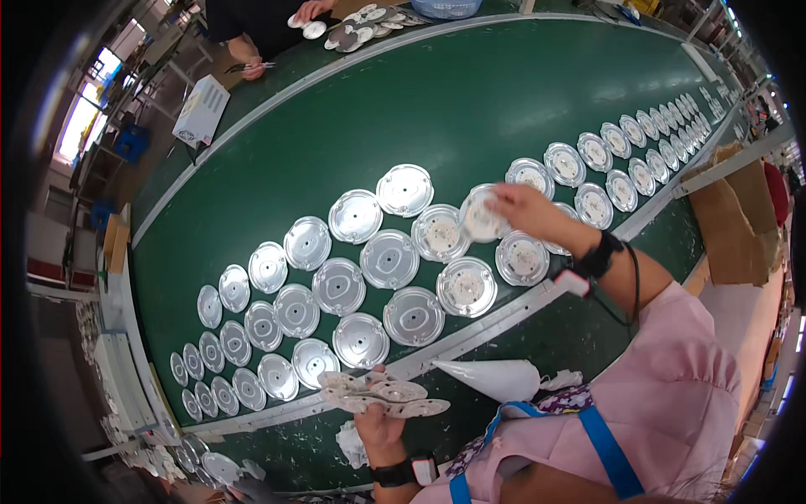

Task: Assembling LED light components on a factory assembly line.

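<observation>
My left hand (pixel 379 427) is closed around a small stack of white round boards (pixel 395 391) with holes, near the belt's front edge. My right hand (pixel 525 210) reaches across the belt, slightly blurred. Its fingers are closed at the edge of another white round board (pixel 482 215), over a plate in the row; how far the board rests on it I cannot make out. Shiny round metal plates (pixel 338 286) with a centre hole lie in rows on the left. Plates to the right, such as this white-topped plate (pixel 467 286), carry white boards.
The green belt (pixel 277 168) has a metal rail (pixel 457 336) along its near side. A white cone (pixel 495 378) lies by the rail. Across the belt, a person's hands (pixel 252 69) work beside piled discs (pixel 369 29). A white box-shaped device (pixel 201 111) stands far left, cardboard (pixel 735 218) at right.
</observation>
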